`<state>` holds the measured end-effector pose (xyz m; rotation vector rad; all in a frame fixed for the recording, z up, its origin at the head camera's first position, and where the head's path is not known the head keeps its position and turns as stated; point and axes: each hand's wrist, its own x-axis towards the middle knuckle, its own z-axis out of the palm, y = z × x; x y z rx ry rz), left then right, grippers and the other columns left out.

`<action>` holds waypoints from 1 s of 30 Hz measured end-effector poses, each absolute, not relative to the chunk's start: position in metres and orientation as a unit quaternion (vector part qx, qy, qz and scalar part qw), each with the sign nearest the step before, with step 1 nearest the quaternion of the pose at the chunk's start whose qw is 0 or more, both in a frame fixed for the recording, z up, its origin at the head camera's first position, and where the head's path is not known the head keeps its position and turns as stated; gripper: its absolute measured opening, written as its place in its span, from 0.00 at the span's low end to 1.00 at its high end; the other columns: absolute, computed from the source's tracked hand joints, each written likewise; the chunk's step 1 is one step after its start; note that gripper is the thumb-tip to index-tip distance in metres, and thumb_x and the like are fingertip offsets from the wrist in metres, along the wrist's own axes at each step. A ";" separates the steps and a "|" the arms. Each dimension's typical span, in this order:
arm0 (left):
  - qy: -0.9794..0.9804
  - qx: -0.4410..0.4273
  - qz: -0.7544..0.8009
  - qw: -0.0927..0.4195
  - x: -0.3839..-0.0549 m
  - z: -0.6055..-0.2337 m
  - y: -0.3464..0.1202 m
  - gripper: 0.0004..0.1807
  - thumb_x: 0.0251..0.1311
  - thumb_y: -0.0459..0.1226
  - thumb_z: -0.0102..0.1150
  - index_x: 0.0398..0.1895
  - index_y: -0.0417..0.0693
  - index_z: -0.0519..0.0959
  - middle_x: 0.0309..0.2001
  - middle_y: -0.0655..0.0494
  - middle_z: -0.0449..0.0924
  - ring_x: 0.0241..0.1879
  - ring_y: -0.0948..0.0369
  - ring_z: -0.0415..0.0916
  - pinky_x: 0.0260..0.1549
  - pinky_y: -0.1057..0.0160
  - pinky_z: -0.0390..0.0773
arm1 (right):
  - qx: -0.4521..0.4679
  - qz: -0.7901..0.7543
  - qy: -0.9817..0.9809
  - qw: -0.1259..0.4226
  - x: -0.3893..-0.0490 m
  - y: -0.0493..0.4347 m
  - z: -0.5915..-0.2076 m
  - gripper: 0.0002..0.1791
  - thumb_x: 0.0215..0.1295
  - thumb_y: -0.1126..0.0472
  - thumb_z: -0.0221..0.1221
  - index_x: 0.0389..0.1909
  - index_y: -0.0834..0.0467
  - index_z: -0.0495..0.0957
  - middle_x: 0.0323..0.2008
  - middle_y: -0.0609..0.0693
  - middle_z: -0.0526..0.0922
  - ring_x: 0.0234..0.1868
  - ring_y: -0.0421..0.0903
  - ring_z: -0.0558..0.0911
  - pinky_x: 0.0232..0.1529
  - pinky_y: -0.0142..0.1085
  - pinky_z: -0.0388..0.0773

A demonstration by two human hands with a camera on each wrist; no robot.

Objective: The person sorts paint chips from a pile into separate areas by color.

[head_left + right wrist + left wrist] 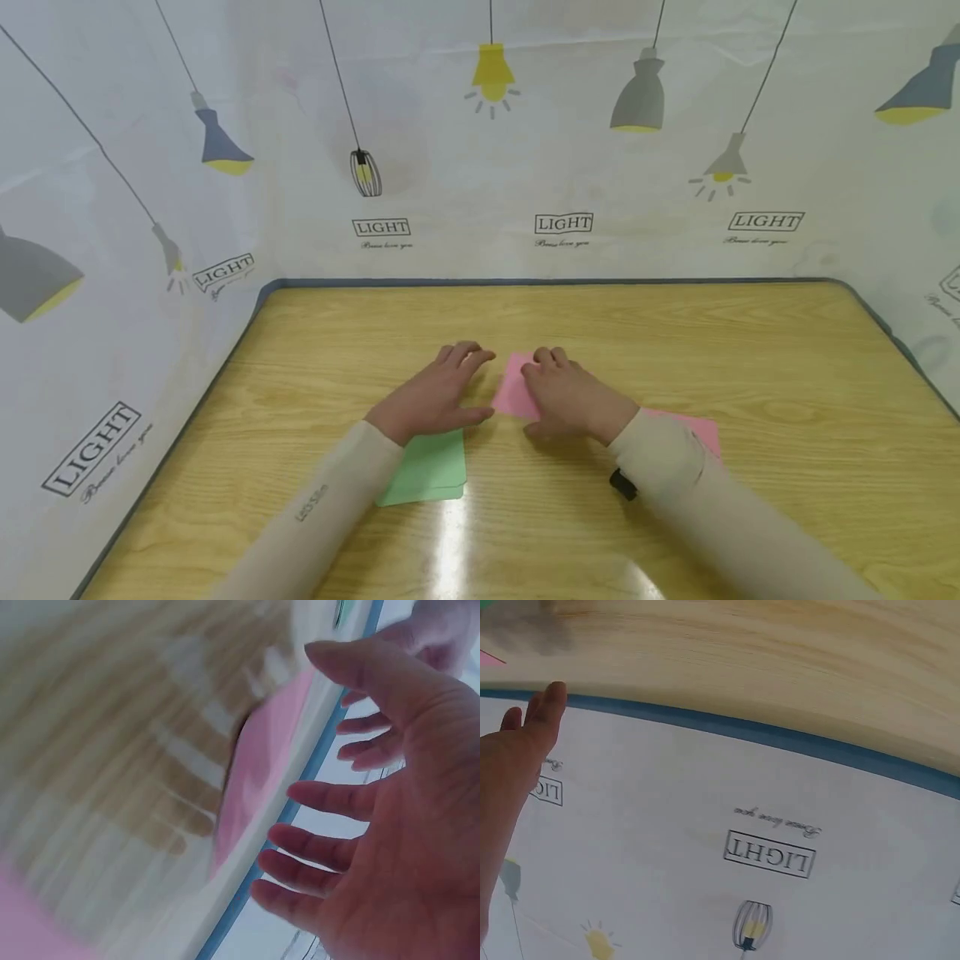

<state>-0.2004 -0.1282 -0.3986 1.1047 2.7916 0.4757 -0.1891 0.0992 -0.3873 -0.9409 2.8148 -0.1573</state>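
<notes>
A pink paper sheet (513,397) lies near the middle of the wooden table. My right hand (568,398) is over its right part in the head view. The right wrist view shows that hand (409,810) with fingers spread and loosely bent, the pink sheet (262,754) beyond the fingertips and nothing pinched. To the left of the pink sheet, my left hand (438,390) has its thumb and fingers apart, holding nothing. Green sheets (431,468) lie in a slightly uneven stack below the left hand, partly covered by that wrist.
More pink paper (701,432) lies at the right, mostly hidden by my right sleeve (667,462). A black object (622,484) shows at that sleeve's underside. The wooden table (555,533) meets a lamp-printed white covering (465,183) at its back and sides, along a blue edge.
</notes>
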 end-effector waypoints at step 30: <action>0.908 0.388 0.088 0.131 -0.226 -0.409 -0.066 0.42 0.57 0.56 0.63 0.69 0.45 0.63 0.72 0.47 0.54 0.72 0.52 0.47 0.67 0.58 0.56 | -0.302 -0.076 0.942 0.127 -0.209 0.128 -0.392 0.43 0.49 0.47 0.69 0.60 0.69 0.66 0.51 0.63 0.65 0.53 0.59 0.66 0.49 0.47 0.74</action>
